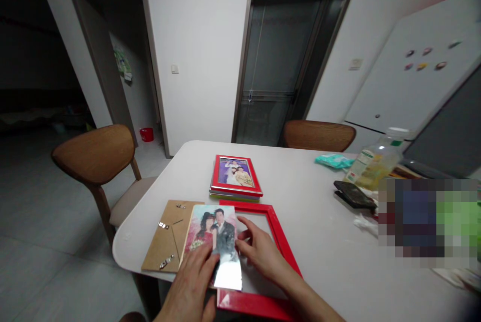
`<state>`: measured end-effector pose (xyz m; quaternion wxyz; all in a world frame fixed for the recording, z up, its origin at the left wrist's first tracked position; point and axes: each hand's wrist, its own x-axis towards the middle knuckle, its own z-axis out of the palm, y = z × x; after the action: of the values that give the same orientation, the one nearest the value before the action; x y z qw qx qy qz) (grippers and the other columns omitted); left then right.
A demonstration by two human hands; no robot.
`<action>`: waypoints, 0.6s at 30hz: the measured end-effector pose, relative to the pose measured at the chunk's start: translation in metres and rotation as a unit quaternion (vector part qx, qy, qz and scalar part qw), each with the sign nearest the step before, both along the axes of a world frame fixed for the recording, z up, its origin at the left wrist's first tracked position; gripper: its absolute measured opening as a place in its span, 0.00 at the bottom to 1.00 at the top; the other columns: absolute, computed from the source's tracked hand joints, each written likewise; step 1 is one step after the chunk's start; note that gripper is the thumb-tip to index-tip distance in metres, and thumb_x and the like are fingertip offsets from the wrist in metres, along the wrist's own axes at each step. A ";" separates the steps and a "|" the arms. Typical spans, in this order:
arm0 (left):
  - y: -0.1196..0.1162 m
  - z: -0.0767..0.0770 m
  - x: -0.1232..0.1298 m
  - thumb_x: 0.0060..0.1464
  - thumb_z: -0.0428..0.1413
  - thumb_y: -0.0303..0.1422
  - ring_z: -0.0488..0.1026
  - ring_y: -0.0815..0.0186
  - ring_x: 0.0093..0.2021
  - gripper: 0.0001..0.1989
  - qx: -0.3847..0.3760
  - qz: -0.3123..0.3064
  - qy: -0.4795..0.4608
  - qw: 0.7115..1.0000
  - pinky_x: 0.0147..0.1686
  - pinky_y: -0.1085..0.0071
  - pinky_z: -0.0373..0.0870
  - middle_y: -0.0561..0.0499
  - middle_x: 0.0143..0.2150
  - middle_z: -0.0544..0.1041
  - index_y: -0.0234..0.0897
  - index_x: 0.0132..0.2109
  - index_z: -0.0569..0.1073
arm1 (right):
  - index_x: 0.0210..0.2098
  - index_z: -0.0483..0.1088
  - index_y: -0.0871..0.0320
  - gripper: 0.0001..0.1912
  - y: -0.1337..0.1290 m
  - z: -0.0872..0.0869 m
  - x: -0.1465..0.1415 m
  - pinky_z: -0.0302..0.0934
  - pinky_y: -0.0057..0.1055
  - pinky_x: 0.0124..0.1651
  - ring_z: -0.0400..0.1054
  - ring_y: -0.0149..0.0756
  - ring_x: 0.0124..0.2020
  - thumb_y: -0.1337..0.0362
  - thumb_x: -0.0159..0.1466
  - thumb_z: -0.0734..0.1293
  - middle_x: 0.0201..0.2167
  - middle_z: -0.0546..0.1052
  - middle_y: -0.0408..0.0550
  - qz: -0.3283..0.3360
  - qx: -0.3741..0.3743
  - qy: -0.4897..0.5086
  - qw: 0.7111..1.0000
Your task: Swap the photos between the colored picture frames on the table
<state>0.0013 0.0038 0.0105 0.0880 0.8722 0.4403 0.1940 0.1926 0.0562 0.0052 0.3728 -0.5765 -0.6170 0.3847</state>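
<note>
A glossy portrait photo [224,234] of two people lies partly over a brown frame backing board [160,249] and partly over the left side of a red picture frame [283,234]. Bright glare covers its lower right part. My left hand [193,277] rests on the photo's lower left, fingers stretched flat across it. At the photo's right edge my right hand [257,247] has thumb and fingers bent together, gripping that edge above the frame's opening. Small metal clips show on the backing board. Behind the frame sits a stack of framed photos [236,174], a red one on top.
The white table [300,187] has a rounded left corner. At its right are a dark phone-like object [353,195], a clear bottle of yellowish liquid [378,162], a teal packet [333,161] and a blurred-out patch. Wooden chairs stand left [93,154] and behind [319,134].
</note>
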 end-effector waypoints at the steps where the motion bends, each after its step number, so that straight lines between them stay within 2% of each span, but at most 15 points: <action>1: 0.000 -0.003 0.000 0.35 0.48 0.20 0.53 0.54 0.57 0.33 0.005 -0.003 0.005 1.000 0.52 0.53 0.56 0.41 0.58 0.56 0.33 0.54 0.59 | 0.51 0.57 0.58 0.27 0.001 -0.001 -0.004 0.56 0.24 0.25 0.63 0.27 0.23 0.70 0.50 0.60 0.25 0.70 0.42 0.003 -0.006 0.025 1.000; 4: 0.003 -0.011 0.001 0.35 0.46 0.18 0.54 0.53 0.57 0.33 0.030 -0.009 -0.001 1.000 0.51 0.51 0.56 0.39 0.57 0.58 0.32 0.54 0.59 | 0.50 0.57 0.60 0.28 0.000 0.008 -0.016 0.52 0.21 0.21 0.59 0.24 0.20 0.73 0.48 0.60 0.22 0.67 0.39 -0.001 -0.027 0.124 0.992; 7: 0.008 -0.012 0.003 0.37 0.44 0.17 0.53 0.54 0.57 0.32 0.070 -0.013 -0.061 0.996 0.51 0.52 0.56 0.40 0.57 0.58 0.32 0.54 0.58 | 0.50 0.56 0.60 0.27 -0.009 0.030 -0.028 0.53 0.21 0.22 0.58 0.23 0.20 0.71 0.49 0.61 0.24 0.66 0.39 -0.004 -0.021 0.236 0.972; 10: 0.011 0.001 0.008 0.42 0.43 0.18 0.53 0.57 0.57 0.31 0.088 -0.026 -0.180 0.979 0.53 0.55 0.54 0.43 0.57 0.58 0.35 0.56 0.56 | 0.52 0.51 0.57 0.29 -0.020 0.053 -0.035 0.58 0.24 0.29 0.63 0.26 0.27 0.65 0.52 0.62 0.31 0.69 0.43 0.005 0.029 0.314 0.949; 12: 0.012 0.013 0.015 0.47 0.44 0.21 0.57 0.59 0.55 0.26 0.051 0.012 -0.298 0.953 0.53 0.59 0.56 0.45 0.55 0.63 0.37 0.55 0.59 | 0.53 0.49 0.56 0.28 -0.025 0.058 -0.034 0.60 0.29 0.34 0.65 0.31 0.33 0.60 0.54 0.61 0.36 0.69 0.47 -0.012 0.053 0.327 0.943; 14: 0.011 0.025 0.026 0.50 0.46 0.27 0.62 0.59 0.52 0.20 -0.038 0.092 -0.436 0.894 0.50 0.62 0.59 0.44 0.51 0.68 0.35 0.52 0.62 | 0.53 0.52 0.56 0.28 -0.027 0.053 -0.029 0.61 0.32 0.39 0.65 0.35 0.40 0.58 0.55 0.61 0.43 0.68 0.51 -0.064 0.038 0.309 0.948; 16: 0.009 0.033 0.041 0.51 0.47 0.31 0.67 0.57 0.48 0.19 -0.142 0.156 -0.563 0.799 0.47 0.62 0.63 0.43 0.45 0.72 0.32 0.51 0.64 | 0.52 0.54 0.57 0.27 -0.026 0.042 -0.022 0.60 0.33 0.41 0.63 0.38 0.44 0.56 0.54 0.61 0.46 0.66 0.53 -0.103 -0.019 0.312 0.944; 18: 0.008 0.034 0.055 0.50 0.49 0.34 0.69 0.57 0.45 0.20 -0.238 0.159 -0.643 0.710 0.44 0.62 0.66 0.43 0.41 0.75 0.30 0.50 0.64 | 0.52 0.54 0.57 0.27 -0.026 0.032 -0.013 0.62 0.33 0.39 0.65 0.38 0.42 0.56 0.55 0.59 0.46 0.68 0.52 -0.099 -0.066 0.355 0.927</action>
<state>0.0561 0.0116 0.0449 0.5224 0.4039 0.4410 0.6079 0.1796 0.0303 0.0374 0.5651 -0.4837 -0.3568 0.5652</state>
